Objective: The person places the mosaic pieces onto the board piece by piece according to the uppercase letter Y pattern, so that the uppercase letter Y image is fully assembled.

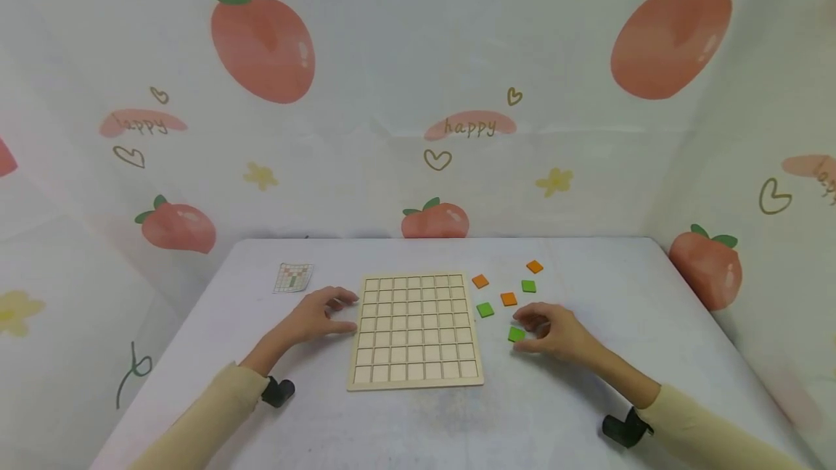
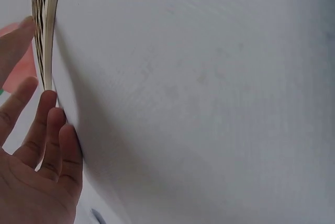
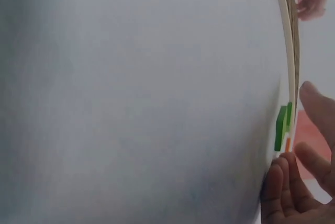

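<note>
A pale wooden grid board (image 1: 416, 385) of square recesses lies flat on the white table. At its left edge is my left hand (image 1: 324, 314), thumb and fingertips apart, resting at or close to the rim; the left wrist view (image 2: 42, 166) shows the fingers loosely bent beside the board's side. To the right of the board, my right hand (image 1: 555, 332) hovers around a green square tile (image 1: 516, 334), with thumb and fingers spread on either side. Whether they touch it cannot be told. In the right wrist view, green tiles (image 3: 281, 129) appear just beyond the fingertips.
Green tiles (image 1: 485, 310) and orange tiles (image 1: 509, 299) lie scattered between the board and the right side of the table. A small printed grid card (image 1: 293, 278) lies at the back left. Behind stands a fruit-patterned cloth (image 1: 405, 187).
</note>
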Demonstrator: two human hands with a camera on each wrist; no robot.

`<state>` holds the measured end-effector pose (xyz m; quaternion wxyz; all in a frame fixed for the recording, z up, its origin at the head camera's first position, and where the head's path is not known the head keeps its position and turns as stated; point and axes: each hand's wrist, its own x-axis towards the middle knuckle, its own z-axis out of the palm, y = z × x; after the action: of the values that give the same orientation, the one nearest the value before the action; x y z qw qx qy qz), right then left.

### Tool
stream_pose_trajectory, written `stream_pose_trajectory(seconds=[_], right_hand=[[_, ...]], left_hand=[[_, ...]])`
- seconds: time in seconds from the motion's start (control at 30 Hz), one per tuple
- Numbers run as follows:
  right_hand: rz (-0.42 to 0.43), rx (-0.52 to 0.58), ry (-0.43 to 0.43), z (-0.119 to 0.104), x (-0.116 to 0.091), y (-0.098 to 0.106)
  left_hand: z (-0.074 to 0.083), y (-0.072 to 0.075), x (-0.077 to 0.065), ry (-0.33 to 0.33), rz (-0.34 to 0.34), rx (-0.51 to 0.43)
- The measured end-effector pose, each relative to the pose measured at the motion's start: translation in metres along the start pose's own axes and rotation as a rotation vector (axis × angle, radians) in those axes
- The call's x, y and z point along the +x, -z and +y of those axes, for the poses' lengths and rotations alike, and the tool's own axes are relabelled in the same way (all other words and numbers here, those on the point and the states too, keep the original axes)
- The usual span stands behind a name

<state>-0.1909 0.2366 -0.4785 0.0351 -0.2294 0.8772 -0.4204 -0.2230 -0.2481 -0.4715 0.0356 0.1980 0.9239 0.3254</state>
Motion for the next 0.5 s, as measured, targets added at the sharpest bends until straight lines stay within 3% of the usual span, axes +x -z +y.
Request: stream_pose_trajectory(seconds=[0.5], right_hand=[[-0.001, -0.021, -0.024, -0.0022, 0.0034, -0.0076]], left_hand=[[0.0005, -0.0066, 0.0047, -0.033, 0.002, -0.022]])
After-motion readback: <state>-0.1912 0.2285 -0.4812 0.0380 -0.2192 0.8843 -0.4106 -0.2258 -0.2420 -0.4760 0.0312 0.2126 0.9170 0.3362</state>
